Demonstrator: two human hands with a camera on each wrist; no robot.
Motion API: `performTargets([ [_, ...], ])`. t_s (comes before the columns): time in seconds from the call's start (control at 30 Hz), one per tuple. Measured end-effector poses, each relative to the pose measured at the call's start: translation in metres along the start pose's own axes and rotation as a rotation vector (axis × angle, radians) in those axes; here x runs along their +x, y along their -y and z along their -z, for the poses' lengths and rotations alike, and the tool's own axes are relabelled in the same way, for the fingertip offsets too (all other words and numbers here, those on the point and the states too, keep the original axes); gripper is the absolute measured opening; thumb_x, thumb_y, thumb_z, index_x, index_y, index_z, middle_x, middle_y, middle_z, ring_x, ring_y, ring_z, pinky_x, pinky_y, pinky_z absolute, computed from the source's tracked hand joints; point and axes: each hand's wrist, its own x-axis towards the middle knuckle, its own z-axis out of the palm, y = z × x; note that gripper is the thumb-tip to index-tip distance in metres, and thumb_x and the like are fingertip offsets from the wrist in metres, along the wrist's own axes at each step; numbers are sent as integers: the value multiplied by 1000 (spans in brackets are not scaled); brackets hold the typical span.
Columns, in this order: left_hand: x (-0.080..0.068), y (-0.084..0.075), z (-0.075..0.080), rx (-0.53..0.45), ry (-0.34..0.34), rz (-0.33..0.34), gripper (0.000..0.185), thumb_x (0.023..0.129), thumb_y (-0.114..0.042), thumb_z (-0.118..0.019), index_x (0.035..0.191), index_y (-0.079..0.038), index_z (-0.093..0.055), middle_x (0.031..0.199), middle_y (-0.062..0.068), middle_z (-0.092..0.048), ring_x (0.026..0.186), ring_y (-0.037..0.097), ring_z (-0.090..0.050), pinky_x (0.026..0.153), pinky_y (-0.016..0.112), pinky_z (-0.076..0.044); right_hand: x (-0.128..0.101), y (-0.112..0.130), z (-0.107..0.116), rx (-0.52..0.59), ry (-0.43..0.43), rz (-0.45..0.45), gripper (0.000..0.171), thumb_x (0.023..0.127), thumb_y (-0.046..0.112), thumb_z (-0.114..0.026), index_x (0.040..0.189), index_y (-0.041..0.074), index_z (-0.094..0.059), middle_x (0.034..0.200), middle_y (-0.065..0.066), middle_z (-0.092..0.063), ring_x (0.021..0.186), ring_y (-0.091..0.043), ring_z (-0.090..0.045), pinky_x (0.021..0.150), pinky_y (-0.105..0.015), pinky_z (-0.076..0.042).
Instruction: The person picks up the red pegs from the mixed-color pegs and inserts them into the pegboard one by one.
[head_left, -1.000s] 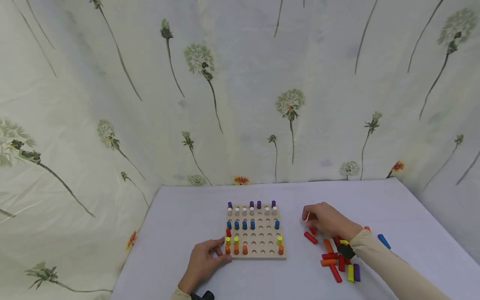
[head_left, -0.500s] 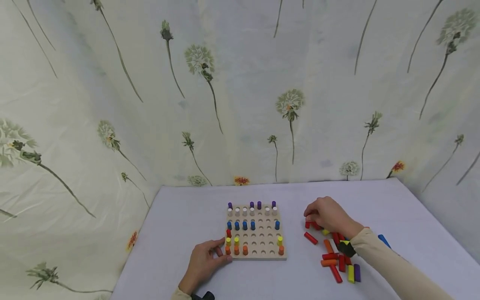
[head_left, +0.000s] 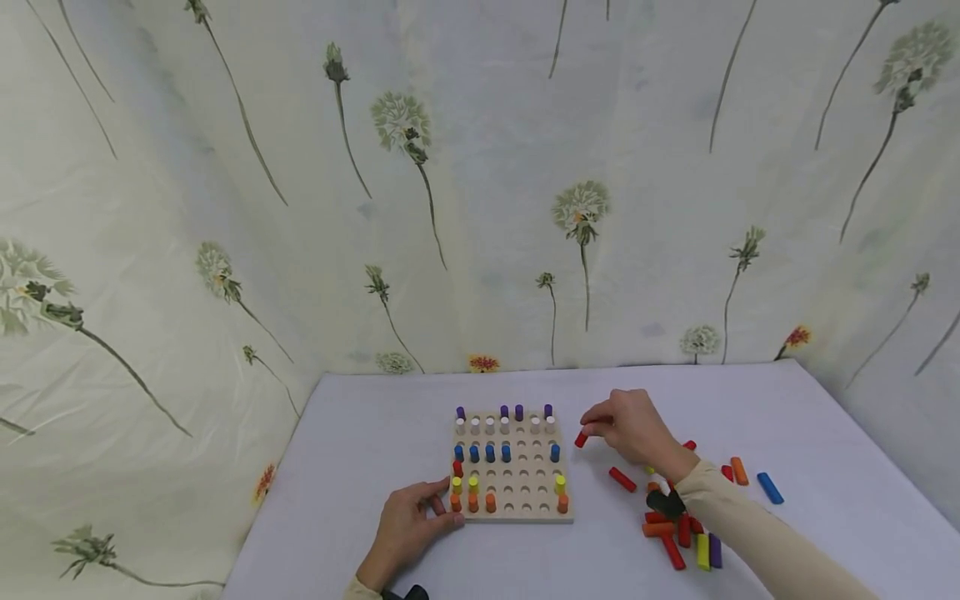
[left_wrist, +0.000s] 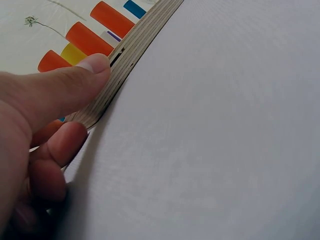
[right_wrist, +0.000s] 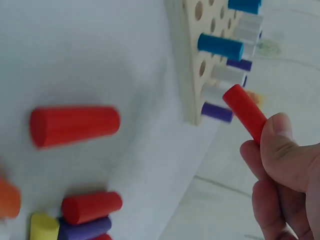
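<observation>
A wooden pegboard (head_left: 517, 479) lies on the table with purple, white, blue, yellow, orange and one red peg standing in its holes. My left hand (head_left: 408, 525) grips its near left corner (left_wrist: 100, 107), thumb on the edge. My right hand (head_left: 630, 425) is raised just right of the board and pinches a red peg (head_left: 581, 438) (right_wrist: 245, 112) between thumb and fingers. In the right wrist view the board's edge (right_wrist: 182, 75) lies beyond the peg. Another red peg (head_left: 621, 477) (right_wrist: 75, 125) lies on the table below that hand.
A heap of loose red, orange, yellow and purple pegs (head_left: 678, 533) lies at the right, with an orange peg (head_left: 738, 471) and a blue peg (head_left: 769, 487) farther out. A flowered cloth (head_left: 480, 183) hangs behind and at both sides of the white table (head_left: 360, 450).
My right hand has lifted from the loose pegs with a red peg and moved left toward the board. The left hand stayed at the corner.
</observation>
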Motion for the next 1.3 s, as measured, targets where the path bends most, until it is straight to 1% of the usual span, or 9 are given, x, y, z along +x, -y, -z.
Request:
performTargets([
  [0.2, 0, -1, 1, -8, 5, -13, 59, 83, -40, -91, 133, -14, -75, 79, -14, -63, 60, 4, -45, 55, 21, -31, 10, 21, -14, 83, -22, -5, 10, 82, 14, -91, 91, 13, -87, 75, 11, -70, 68, -5, -48, 60, -23, -41],
  [0.33, 0, -1, 1, -5, 5, -17, 59, 83, -40, -91, 133, -14, -75, 79, -14, -64, 59, 4, -44, 54, 21, -31, 18, 35, -25, 130, -44, 13, 10, 81, 15, -92, 90, 14, -87, 74, 12, -70, 69, -5, -48, 61, -23, -43],
  [0.47, 0, -2, 1, -2, 3, -17, 59, 83, -40, -91, 134, -14, -75, 79, -14, -63, 59, 4, -44, 54, 21, -31, 24, 48, -34, 159, -56, 47, 10, 80, 14, -93, 88, 14, -87, 74, 11, -71, 68, -5, -47, 62, -24, -42],
  [0.67, 0, -1, 2, -10, 8, -13, 60, 83, -39, -91, 135, -14, -74, 80, -13, -64, 60, 5, -45, 55, 21, -32, 31, 64, -50, 140, -77, 113, 10, 78, 16, -95, 85, 15, -87, 72, 12, -74, 67, -3, -44, 66, -26, -35],
  [0.87, 0, 0, 1, -6, 18, 0, 61, 83, -41, -91, 136, -15, -74, 80, -14, -64, 62, 6, -47, 57, 21, -33, 34, 76, -65, 153, -83, 156, 9, 79, 18, -94, 84, 15, -87, 71, 11, -75, 66, -2, -41, 69, -27, -32],
  [1.03, 1, 0, 1, 7, 18, -16, 61, 84, -44, -90, 136, -16, -74, 80, -15, -64, 63, 5, -47, 58, 21, -34, 37, 86, -74, 167, -87, 189, 9, 78, 16, -94, 82, 16, -87, 72, 10, -77, 65, -3, -41, 65, -24, -33],
  [1.13, 1, 0, 2, 7, 17, -25, 61, 84, -44, -89, 136, -16, -74, 80, -15, -64, 63, 5, -46, 58, 22, -33, 39, 92, -79, 173, -62, 188, 8, 80, 15, -94, 84, 15, -87, 74, 9, -77, 67, -3, -43, 64, -23, -34],
  [1.3, 0, 0, 3, -1, 18, -30, 61, 84, -44, -89, 135, -15, -74, 80, -15, -64, 62, 4, -46, 57, 21, -33, 39, 103, -85, 149, -10, 166, 7, 82, 19, -92, 87, 16, -88, 76, 9, -78, 70, -2, -43, 70, -24, -33],
])
